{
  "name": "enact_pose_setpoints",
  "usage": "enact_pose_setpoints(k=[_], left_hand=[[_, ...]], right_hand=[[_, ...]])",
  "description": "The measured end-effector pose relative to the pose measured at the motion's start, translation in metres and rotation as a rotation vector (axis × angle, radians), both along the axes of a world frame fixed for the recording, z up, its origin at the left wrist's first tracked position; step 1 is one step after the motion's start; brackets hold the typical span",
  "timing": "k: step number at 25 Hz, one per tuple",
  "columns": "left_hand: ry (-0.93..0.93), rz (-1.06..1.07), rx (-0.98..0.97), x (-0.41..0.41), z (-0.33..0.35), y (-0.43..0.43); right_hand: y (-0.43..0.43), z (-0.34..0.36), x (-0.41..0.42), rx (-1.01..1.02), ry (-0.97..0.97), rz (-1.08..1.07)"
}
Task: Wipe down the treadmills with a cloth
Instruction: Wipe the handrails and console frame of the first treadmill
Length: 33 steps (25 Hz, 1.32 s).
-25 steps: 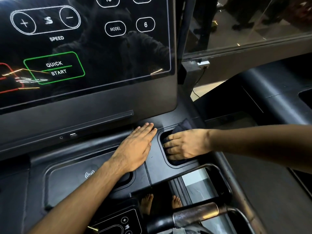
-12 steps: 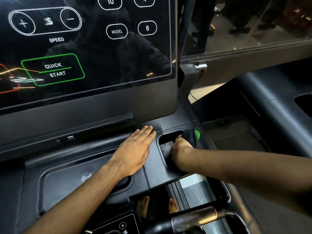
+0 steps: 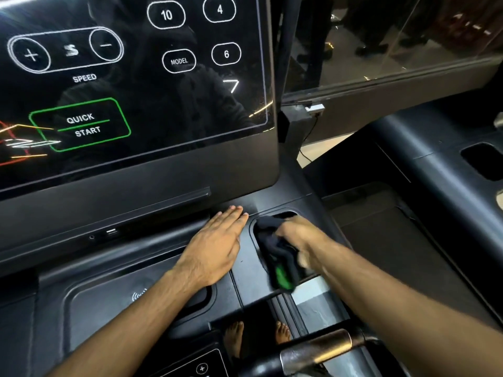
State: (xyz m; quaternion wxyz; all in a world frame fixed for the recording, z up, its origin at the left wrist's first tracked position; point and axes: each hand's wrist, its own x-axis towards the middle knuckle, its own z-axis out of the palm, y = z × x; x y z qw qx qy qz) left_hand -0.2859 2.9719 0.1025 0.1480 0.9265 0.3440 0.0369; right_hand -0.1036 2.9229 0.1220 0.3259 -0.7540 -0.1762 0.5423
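Note:
A black treadmill console [image 3: 245,268] fills the view, with a dark touch screen [image 3: 136,77] above it. My right hand [image 3: 302,240] grips a dark cloth [image 3: 272,246] with a green patch and presses it into the cup holder recess [image 3: 283,214] at the console's right side. The hand is blurred by motion. My left hand [image 3: 217,246] lies flat, fingers together, on the console deck just left of the recess.
A wireless charging tray [image 3: 114,303] lies under my left forearm. A metal handlebar [image 3: 318,352] crosses the bottom, with my bare feet [image 3: 234,338] on the belt below. A second treadmill's console [image 3: 435,172] stands at the right, a glass partition [image 3: 394,50] behind.
My right hand has swept the cloth around inside the recess, and the green patch has moved from the far rim to the near side. The left hand has stayed flat.

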Motion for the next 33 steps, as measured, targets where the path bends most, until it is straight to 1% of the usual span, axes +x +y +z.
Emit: enact_pose_setpoints(k=[1,2,3,4,6,7,9,11,13,14,15,18,19,20,21,24,26,27,28,30,31,32,33], left_hand=[[-0.010,0.000,-0.001,0.000,0.001,0.000],[-0.020,0.003,-0.004,0.001,0.001,0.000],[-0.030,0.011,-0.009,0.002,0.001,0.000],[-0.039,0.020,-0.013,0.003,0.001,0.000],[-0.060,0.027,-0.015,0.006,0.001,-0.001],[-0.060,0.025,-0.018,0.007,0.001,-0.001],[-0.048,0.024,-0.022,0.007,0.000,-0.001],[-0.044,0.016,-0.031,0.006,0.000,0.000],[-0.067,0.022,-0.045,0.005,0.001,0.001],[-0.082,0.024,-0.048,0.005,0.002,0.003],[-0.096,0.027,-0.047,0.006,0.002,0.004],[-0.099,0.047,-0.051,0.010,0.004,0.004],[-0.095,0.047,-0.048,0.012,0.004,0.003],[-0.090,0.046,-0.044,0.013,0.004,0.002],[-0.083,0.044,-0.044,0.014,0.004,0.000],[-0.065,0.038,-0.043,0.014,0.003,-0.002],[-0.050,0.029,-0.035,0.014,0.003,-0.001],[-0.038,0.026,-0.033,0.013,0.004,-0.002],[-0.030,0.027,-0.033,0.013,0.004,-0.003],[-0.021,0.032,-0.029,0.013,0.005,-0.005],[-0.021,0.035,-0.026,0.014,0.005,-0.005],[-0.023,0.036,-0.021,0.014,0.004,-0.005],[-0.021,0.036,-0.020,0.015,0.004,-0.004]], right_hand=[[-0.007,-0.006,-0.010,0.061,0.161,-0.368],[-0.011,-0.010,-0.019,0.111,0.244,-0.635],[-0.011,-0.009,-0.027,0.158,0.281,-0.828],[-0.008,-0.007,-0.032,0.193,0.294,-0.953],[0.009,0.004,-0.037,0.213,0.307,-1.086],[0.017,0.008,-0.037,0.203,0.305,-1.112],[0.040,0.001,-0.041,0.193,0.338,-1.091],[0.052,-0.016,-0.046,0.161,0.276,-0.909],[0.044,-0.034,-0.044,0.071,0.145,-0.656],[0.033,-0.030,-0.040,0.060,0.116,-0.526],[0.018,-0.022,-0.035,0.061,0.124,-0.369],[-0.008,0.000,-0.008,0.035,0.171,0.250],[-0.008,0.005,0.002,0.014,0.146,0.430],[-0.004,0.009,0.010,-0.022,0.058,0.616],[-0.001,0.013,0.016,-0.060,-0.085,0.818],[-0.002,0.030,0.019,-0.145,-0.560,1.428],[-0.013,0.024,0.020,-0.159,-0.951,1.792],[-0.018,0.018,0.021,-0.095,-1.126,1.903],[-0.023,0.015,0.024,0.071,-1.267,1.973],[-0.018,0.004,0.039,0.517,-1.492,2.052],[-0.012,0.000,0.049,0.700,-1.545,2.082],[-0.007,-0.001,0.058,0.790,-1.581,2.118],[-0.001,-0.005,0.065,0.806,-1.625,2.170]])
